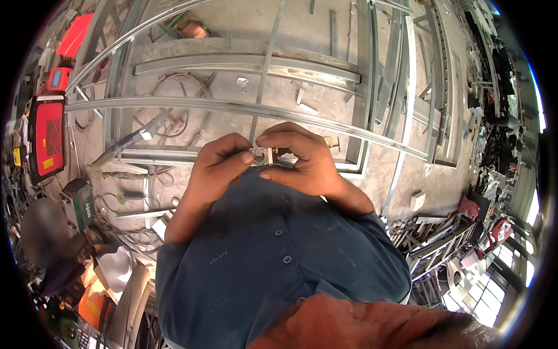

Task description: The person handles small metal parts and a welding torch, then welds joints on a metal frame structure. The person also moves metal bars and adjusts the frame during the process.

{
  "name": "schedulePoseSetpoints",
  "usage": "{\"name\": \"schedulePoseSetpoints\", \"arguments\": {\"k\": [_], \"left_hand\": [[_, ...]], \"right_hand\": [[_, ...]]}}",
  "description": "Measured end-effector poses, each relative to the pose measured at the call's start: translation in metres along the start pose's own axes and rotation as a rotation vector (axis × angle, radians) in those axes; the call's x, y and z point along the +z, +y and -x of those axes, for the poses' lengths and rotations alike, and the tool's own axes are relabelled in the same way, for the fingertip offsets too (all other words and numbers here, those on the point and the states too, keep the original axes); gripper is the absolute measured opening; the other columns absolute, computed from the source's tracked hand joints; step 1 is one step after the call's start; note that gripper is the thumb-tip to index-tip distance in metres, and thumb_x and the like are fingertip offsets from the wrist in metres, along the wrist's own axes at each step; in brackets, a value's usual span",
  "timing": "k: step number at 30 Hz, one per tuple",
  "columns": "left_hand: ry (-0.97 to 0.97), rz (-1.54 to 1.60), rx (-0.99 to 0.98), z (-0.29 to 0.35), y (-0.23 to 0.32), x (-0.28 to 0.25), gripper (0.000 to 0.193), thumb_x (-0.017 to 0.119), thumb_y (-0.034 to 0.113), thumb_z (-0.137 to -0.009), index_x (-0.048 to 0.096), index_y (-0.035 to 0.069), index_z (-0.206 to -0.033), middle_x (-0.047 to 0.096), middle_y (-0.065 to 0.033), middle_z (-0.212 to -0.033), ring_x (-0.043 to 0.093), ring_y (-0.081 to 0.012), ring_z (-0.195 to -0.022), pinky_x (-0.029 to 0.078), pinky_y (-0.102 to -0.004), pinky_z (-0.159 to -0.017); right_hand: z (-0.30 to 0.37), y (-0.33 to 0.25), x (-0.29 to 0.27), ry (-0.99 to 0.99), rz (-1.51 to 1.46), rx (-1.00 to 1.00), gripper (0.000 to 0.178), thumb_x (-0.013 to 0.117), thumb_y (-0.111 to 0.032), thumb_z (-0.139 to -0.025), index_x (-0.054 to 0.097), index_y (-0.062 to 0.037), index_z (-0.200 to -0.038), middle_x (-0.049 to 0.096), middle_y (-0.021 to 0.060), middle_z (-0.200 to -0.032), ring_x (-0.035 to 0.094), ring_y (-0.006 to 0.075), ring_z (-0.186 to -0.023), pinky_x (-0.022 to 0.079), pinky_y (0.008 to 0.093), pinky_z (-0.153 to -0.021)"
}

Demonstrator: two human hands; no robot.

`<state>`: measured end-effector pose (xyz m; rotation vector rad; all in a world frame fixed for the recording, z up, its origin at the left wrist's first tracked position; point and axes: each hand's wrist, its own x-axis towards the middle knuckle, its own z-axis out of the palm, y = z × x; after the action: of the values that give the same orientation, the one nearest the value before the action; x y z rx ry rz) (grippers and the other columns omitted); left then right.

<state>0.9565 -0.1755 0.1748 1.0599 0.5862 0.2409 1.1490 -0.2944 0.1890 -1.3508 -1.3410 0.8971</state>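
Hands [305, 160] at metal fitting [268, 156] — bar [232, 105] beyond, red machine [49, 138] left

The left hand [218, 168] pinched a small metal fitting [261, 156] in front of the dark blue shirt [279, 218], while the right hand [314, 163] curled round its right side, contact hard to tell. Beyond them, a metal frame [221, 105] spanned the floor. A red-faced machine [49, 136] stood far left; a green box [81, 203] sat nearer.
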Motion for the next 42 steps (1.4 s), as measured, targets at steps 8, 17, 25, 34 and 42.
{"name": "schedulePoseSetpoints", "arguments": {"k": [8, 17, 25, 34, 42], "left_hand": [[-0.033, 0.153, -0.036, -0.001, -0.010, -0.002, 0.019, 0.064, 0.019, -0.098, 0.061, 0.001, -0.092, 0.054, 0.0012, -0.068, 0.047, -0.0060, -0.057, 0.037, -0.0225, -0.052], [-0.064, 0.194, -0.016, -0.004, -0.013, -0.011, 0.019, 0.064, 0.019, -0.098, 0.061, 0.001, -0.091, 0.053, 0.0010, -0.067, 0.047, -0.0062, -0.056, 0.037, -0.0228, -0.051], [0.032, 0.204, 0.047, -0.004, -0.008, -0.016, 0.022, 0.063, 0.022, -0.099, 0.060, 0.001, -0.100, 0.051, 0.0016, -0.067, 0.045, -0.0061, -0.056, 0.036, -0.0223, -0.051], [0.297, 0.202, 0.047, 0.006, -0.016, -0.034, 0.043, 0.052, -0.004, -0.081, 0.056, 0.000, -0.123, 0.055, -0.0077, -0.108, 0.055, -0.0157, -0.094, 0.054, -0.0312, -0.085], [0.124, 0.207, 0.050, 0.017, 0.005, -0.017, 0.048, 0.048, -0.008, -0.084, 0.053, -0.003, -0.132, 0.057, -0.0145, -0.134, 0.057, -0.0225, -0.124, 0.051, -0.0356, -0.102]], "right_hand": [[-0.003, -0.001, -0.001, -0.017, 0.045, -0.022, 0.053, 0.091, -0.012, -0.072, 0.067, -0.0038, -0.119, 0.067, 0.0125, -0.116, 0.068, 0.0189, -0.091, 0.057, 0.0306, -0.075], [-0.011, -0.001, 0.003, -0.028, 0.076, -0.038, 0.054, 0.091, -0.014, -0.072, 0.067, -0.0039, -0.120, 0.067, 0.0127, -0.116, 0.068, 0.0199, -0.092, 0.057, 0.0306, -0.075], [-0.014, 0.003, 0.003, -0.010, 0.051, -0.072, 0.055, 0.090, -0.010, -0.073, 0.067, -0.0019, -0.121, 0.066, 0.0149, -0.118, 0.069, 0.0247, -0.106, 0.059, 0.0338, -0.085], [-0.013, -0.002, -0.001, 0.058, -0.026, -0.017, 0.053, 0.087, -0.003, -0.073, 0.066, -0.0004, -0.122, 0.064, 0.0151, -0.121, 0.067, 0.0225, -0.109, 0.058, 0.0315, -0.088], [-0.001, 0.007, -0.005, 0.089, -0.091, 0.010, 0.051, 0.084, 0.003, -0.075, 0.065, -0.0001, -0.122, 0.062, 0.0157, -0.124, 0.064, 0.0217, -0.113, 0.057, 0.0310, -0.090]]}}
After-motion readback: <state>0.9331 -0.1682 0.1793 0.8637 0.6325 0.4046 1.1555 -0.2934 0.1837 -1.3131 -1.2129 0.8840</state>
